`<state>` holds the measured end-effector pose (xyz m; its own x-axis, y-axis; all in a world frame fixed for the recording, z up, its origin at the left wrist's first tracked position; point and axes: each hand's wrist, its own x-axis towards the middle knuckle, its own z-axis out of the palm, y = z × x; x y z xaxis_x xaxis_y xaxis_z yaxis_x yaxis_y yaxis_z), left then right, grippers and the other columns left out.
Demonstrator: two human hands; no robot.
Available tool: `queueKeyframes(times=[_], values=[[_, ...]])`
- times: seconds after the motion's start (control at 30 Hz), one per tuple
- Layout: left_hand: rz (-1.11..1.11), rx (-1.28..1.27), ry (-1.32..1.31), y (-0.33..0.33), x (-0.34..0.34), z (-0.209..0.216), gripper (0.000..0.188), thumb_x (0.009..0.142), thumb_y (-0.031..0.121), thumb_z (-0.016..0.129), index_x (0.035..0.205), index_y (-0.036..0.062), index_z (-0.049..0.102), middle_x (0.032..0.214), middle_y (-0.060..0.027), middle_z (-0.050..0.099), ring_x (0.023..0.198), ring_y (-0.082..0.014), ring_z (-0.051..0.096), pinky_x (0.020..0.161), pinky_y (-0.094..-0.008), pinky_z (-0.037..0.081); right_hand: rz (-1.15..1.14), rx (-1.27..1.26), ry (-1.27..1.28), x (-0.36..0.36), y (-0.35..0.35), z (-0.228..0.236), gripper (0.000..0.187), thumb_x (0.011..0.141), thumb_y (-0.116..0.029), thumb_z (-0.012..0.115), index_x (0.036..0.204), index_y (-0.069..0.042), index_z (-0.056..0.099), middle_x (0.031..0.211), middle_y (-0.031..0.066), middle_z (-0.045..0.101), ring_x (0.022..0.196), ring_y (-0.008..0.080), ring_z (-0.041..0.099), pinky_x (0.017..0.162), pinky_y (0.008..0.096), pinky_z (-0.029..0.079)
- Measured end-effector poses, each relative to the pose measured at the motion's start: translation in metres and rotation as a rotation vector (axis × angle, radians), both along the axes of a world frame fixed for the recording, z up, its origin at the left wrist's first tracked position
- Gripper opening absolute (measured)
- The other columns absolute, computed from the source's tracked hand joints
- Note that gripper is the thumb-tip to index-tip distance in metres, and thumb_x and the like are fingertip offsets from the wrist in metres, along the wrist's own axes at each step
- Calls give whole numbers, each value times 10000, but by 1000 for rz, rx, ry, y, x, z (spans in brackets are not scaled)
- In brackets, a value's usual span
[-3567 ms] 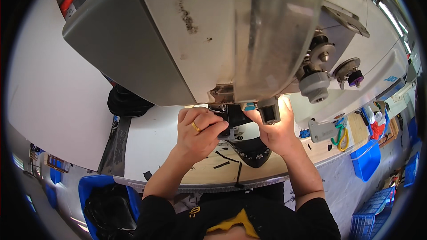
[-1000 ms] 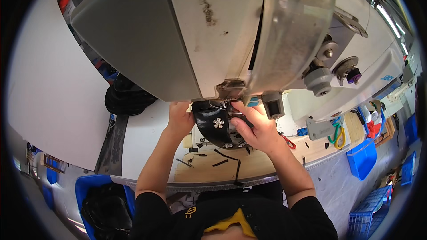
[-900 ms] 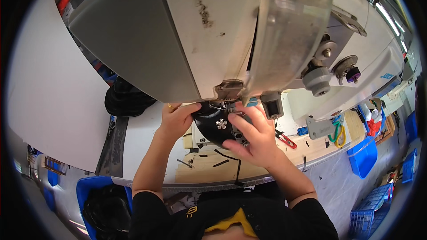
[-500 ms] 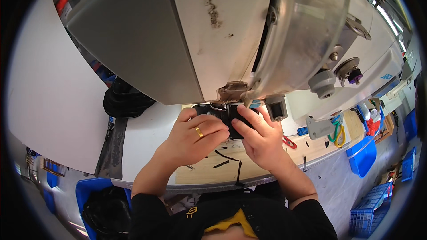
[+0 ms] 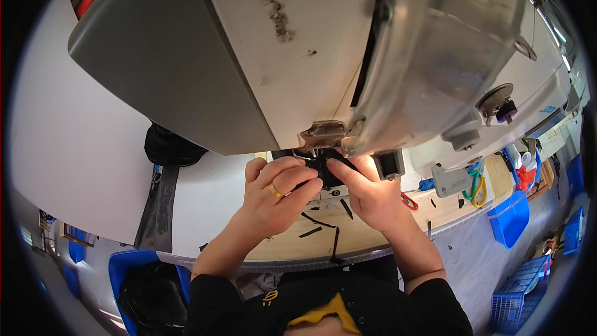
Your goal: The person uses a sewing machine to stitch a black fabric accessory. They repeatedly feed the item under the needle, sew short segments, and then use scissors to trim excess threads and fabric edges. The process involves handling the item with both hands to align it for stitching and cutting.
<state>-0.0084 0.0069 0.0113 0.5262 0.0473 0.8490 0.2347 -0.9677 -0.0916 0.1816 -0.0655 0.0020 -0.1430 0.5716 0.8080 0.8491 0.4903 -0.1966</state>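
A glossy black piece (image 5: 329,177), mostly hidden by fingers, lies beneath the head of a sewing machine (image 5: 305,56). The left hand (image 5: 281,198), a gold ring (image 5: 275,191) on one finger, curls with thumb and fingertips pinched narrowly on its near left edge. The right hand (image 5: 372,200) lays an extended forefinger on its top; whether the thumb grips below cannot be told. Dark scraps (image 5: 336,244) litter the pale worktable (image 5: 273,250); a blue bin (image 5: 118,274) stands below left.
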Motion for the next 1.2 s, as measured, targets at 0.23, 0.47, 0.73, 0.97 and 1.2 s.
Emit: queueKeyframes(times=[0.23, 0.47, 0.73, 0.97, 1.2], values=[[40, -84, 0, -9, 2, 2, 302, 600, 16, 729, 883, 114, 688, 926, -8, 617, 846, -230, 567, 733, -345, 392, -13, -37, -35, 5, -3, 8, 334, 686, 75, 603, 978, -64, 686, 991, 129, 681, 925, 302, 633, 806, 377, 471], [29, -67, -15, -10, 5, 5, 282, 611, 5, 707, 878, 92, 681, 940, -25, 647, 834, -239, 569, 700, -346, 432, -24, -26, -53, 7, -3, 14, 334, 666, 24, 621, 978, -75, 687, 957, 87, 698, 920, 273, 635, 813, 381, 450], [65, -60, -1, -9, 2, 0, 238, 630, 28, 702, 856, 98, 679, 935, -3, 653, 838, -227, 575, 730, -332, 403, -40, -4, -104, 6, -5, 18, 369, 664, 43, 606, 1000, -82, 693, 996, 80, 694, 929, 263, 640, 809, 387, 461], [86, -68, -38, -8, 6, -1, 202, 649, 32, 695, 837, 104, 682, 920, 6, 656, 850, -217, 575, 760, -326, 386, -5, 6, -77, 9, 0, 13, 424, 646, 63, 622, 1033, -86, 707, 1016, 92, 668, 933, 258, 638, 822, 362, 490], [107, -48, -86, -1, 8, -9, 271, 640, 46, 685, 895, 135, 705, 959, 41, 613, 899, -177, 563, 776, -323, 341, -8, 57, -94, 10, 4, 15, 429, 637, 71, 617, 1025, -88, 706, 980, 84, 660, 853, 261, 634, 732, 354, 482]])
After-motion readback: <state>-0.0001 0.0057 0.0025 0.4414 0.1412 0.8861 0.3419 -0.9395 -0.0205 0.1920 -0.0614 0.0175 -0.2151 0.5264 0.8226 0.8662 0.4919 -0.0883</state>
